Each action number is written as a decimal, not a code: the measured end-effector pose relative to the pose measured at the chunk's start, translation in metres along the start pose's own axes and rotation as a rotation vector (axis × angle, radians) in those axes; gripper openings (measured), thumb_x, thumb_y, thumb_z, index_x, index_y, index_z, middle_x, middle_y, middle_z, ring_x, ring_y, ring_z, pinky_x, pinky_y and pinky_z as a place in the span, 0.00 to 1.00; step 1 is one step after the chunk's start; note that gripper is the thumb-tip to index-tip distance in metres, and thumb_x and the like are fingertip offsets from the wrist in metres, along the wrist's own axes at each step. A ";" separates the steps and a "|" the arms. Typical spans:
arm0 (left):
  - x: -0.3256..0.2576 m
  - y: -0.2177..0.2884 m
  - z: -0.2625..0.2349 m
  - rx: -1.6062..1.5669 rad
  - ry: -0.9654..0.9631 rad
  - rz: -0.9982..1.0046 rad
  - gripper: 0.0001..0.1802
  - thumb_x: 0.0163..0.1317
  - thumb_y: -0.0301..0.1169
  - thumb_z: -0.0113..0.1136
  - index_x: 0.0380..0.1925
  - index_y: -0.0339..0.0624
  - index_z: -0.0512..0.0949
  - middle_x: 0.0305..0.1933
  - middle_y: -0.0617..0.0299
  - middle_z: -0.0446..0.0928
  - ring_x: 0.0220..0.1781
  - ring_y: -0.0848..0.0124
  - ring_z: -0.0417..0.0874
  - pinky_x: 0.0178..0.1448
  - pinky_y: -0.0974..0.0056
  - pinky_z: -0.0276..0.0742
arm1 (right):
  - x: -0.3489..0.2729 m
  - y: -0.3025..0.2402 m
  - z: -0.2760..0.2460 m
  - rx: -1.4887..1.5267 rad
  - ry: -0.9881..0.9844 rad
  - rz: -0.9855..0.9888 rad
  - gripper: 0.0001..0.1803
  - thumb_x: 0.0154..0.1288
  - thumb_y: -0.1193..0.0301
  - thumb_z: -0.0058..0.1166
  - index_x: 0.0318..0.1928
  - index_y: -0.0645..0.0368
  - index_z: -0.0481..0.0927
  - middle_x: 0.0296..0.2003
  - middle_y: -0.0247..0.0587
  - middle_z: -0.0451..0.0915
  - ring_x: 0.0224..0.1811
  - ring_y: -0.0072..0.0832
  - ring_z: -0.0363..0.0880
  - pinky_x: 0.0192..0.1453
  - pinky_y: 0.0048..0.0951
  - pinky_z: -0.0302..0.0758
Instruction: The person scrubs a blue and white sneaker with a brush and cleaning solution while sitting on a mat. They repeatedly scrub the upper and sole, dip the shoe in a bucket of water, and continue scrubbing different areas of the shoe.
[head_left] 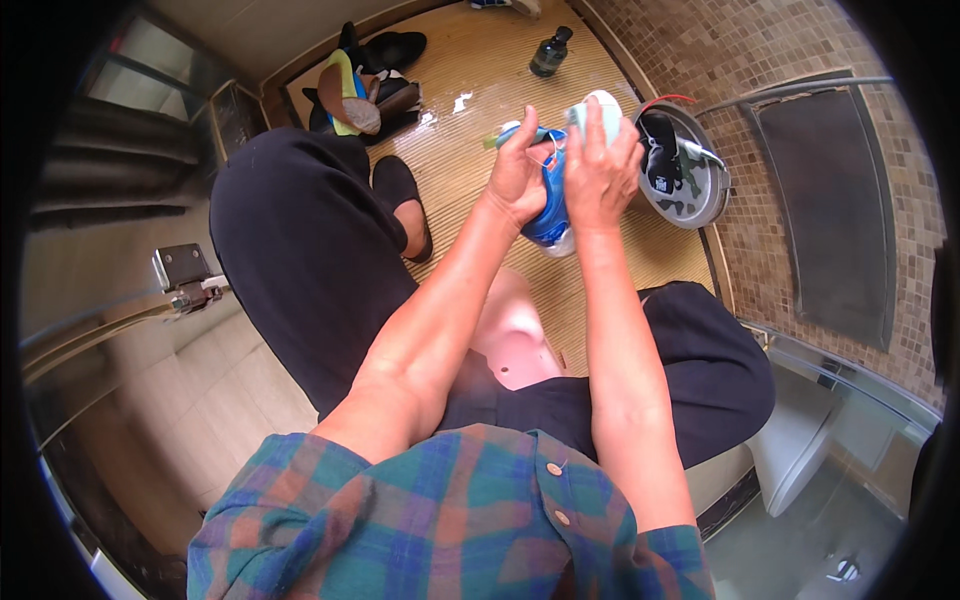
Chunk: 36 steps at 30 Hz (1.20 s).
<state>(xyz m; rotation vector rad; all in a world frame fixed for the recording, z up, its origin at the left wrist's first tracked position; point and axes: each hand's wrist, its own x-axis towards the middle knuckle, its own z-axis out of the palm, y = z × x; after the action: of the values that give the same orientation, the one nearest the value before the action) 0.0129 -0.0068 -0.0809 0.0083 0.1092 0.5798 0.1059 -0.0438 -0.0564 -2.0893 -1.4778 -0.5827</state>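
In the middle of the head view, my left hand (516, 182) is closed around a blue shoe (551, 205) with a pale end and thin laces. Its thumb points up and away from me. Just to the right, my right hand (602, 180) grips a rounded mint-and-white scrub brush (598, 106); its bristles are hidden. The brush is against or very near the shoe's far end, though I cannot tell if they touch. Both arms reach forward between my knees, above the floor.
A grey basin (708, 200) with water and dark shoe pieces stands at the right. Shoes and insoles (352, 100) are piled at the far left. A dark bottle (548, 55) stands on the ribbed, wet mat (460, 140). A pink stool (520, 365) is beneath me.
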 end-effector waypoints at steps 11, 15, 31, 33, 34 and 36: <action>-0.005 0.005 -0.006 0.027 -0.011 0.055 0.51 0.62 0.69 0.41 0.61 0.25 0.64 0.58 0.42 0.73 0.60 0.53 0.75 0.68 0.53 0.67 | -0.050 -0.025 -0.037 0.274 -0.117 -0.075 0.27 0.58 0.64 0.61 0.60 0.50 0.75 0.52 0.55 0.70 0.47 0.48 0.73 0.51 0.43 0.74; 0.005 -0.007 -0.005 0.035 -0.024 0.000 0.40 0.66 0.60 0.47 0.56 0.30 0.70 0.55 0.48 0.76 0.57 0.60 0.77 0.64 0.55 0.70 | -0.031 -0.003 -0.011 0.063 0.019 -0.046 0.27 0.57 0.63 0.62 0.59 0.47 0.76 0.51 0.53 0.70 0.47 0.48 0.73 0.49 0.43 0.75; -0.005 -0.010 0.007 0.058 0.062 0.046 0.17 0.64 0.42 0.61 0.42 0.40 0.78 0.43 0.58 0.80 0.46 0.67 0.80 0.55 0.61 0.76 | -0.065 -0.013 -0.027 0.248 0.021 0.100 0.28 0.59 0.64 0.60 0.62 0.52 0.74 0.51 0.56 0.68 0.52 0.52 0.70 0.56 0.47 0.70; -0.004 -0.015 0.007 0.181 0.146 0.070 0.16 0.65 0.42 0.59 0.42 0.40 0.78 0.42 0.59 0.81 0.46 0.69 0.80 0.55 0.62 0.76 | -0.054 0.000 -0.020 0.168 0.074 0.102 0.28 0.59 0.64 0.60 0.61 0.52 0.74 0.50 0.56 0.68 0.51 0.52 0.70 0.55 0.47 0.70; -0.004 -0.018 0.007 0.246 0.188 0.083 0.16 0.66 0.42 0.59 0.41 0.39 0.78 0.41 0.59 0.81 0.46 0.70 0.80 0.55 0.62 0.76 | -0.046 0.007 -0.016 0.131 0.101 0.104 0.28 0.59 0.64 0.60 0.61 0.52 0.74 0.50 0.57 0.68 0.51 0.52 0.71 0.55 0.47 0.70; -0.001 -0.021 0.003 0.247 0.180 0.018 0.14 0.66 0.41 0.58 0.41 0.42 0.79 0.43 0.61 0.81 0.45 0.72 0.80 0.54 0.65 0.75 | -0.022 0.019 -0.015 0.014 0.190 0.138 0.27 0.62 0.63 0.57 0.62 0.50 0.72 0.50 0.59 0.69 0.50 0.53 0.71 0.53 0.47 0.71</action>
<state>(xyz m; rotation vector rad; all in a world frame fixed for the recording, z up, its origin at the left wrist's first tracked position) 0.0238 -0.0255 -0.0786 0.1972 0.3551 0.5811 0.1163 -0.0743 -0.0608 -2.0441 -1.2180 -0.6941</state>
